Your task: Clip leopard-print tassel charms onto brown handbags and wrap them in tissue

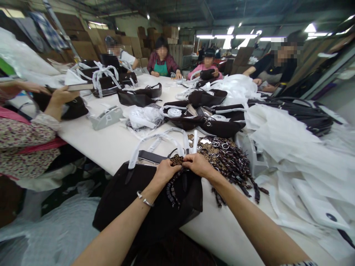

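A dark handbag [144,199] with white-wrapped handles [144,142] lies at the near edge of the white table. Above its top, my left hand [167,170] pinches the left side of a leopard-print flower charm [176,159]. My right hand [197,164] holds the charm's right side, fingers closed, close to a handle base. Dark beaded strands [172,192] hang below the charm over the bag's front. Just right of the bag is a pile of similar charms [222,151] with metal rings and dark tassels.
More dark bags [205,118] and a plastic-wrapped bundle [144,117] lie beyond on the table [91,147]. White wrapping sheets [299,147] cover the right side. At left a person's hands [59,96] hold a bag; several people work across the table.
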Demonstrator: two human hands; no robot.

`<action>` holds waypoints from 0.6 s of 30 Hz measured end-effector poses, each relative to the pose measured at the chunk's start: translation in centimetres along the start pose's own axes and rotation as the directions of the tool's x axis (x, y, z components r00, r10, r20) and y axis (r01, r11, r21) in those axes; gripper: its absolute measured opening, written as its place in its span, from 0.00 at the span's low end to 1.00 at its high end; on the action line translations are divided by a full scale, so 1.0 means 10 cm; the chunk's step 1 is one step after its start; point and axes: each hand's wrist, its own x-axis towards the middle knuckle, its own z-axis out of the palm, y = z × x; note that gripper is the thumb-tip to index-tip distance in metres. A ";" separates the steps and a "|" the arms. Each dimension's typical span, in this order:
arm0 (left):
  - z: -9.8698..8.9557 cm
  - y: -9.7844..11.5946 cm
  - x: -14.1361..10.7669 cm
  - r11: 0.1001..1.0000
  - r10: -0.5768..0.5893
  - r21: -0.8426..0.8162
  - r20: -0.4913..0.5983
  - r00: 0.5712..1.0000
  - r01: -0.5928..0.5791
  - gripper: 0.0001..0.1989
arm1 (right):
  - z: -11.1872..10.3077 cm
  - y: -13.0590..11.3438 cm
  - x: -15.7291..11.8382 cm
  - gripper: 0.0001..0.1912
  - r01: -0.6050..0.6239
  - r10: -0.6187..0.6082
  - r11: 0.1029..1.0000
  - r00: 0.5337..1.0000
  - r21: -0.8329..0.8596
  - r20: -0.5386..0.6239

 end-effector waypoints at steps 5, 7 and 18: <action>0.03 0.00 0.02 1.000 -0.027 0.012 0.023 0.999 0.027 0.09 | 0.03 -0.01 -0.04 0.06 0.020 -0.019 0.999 0.999 0.025 -0.041; 0.00 0.01 0.02 0.999 -0.032 0.023 0.040 0.999 0.031 0.08 | 0.05 -0.01 -0.05 0.07 0.024 -0.022 0.999 0.998 0.044 -0.063; -0.24 0.04 -0.39 0.988 0.153 0.058 -0.185 0.971 -0.145 0.04 | 0.06 0.06 -0.21 0.08 0.138 -0.093 0.981 0.952 0.137 -0.292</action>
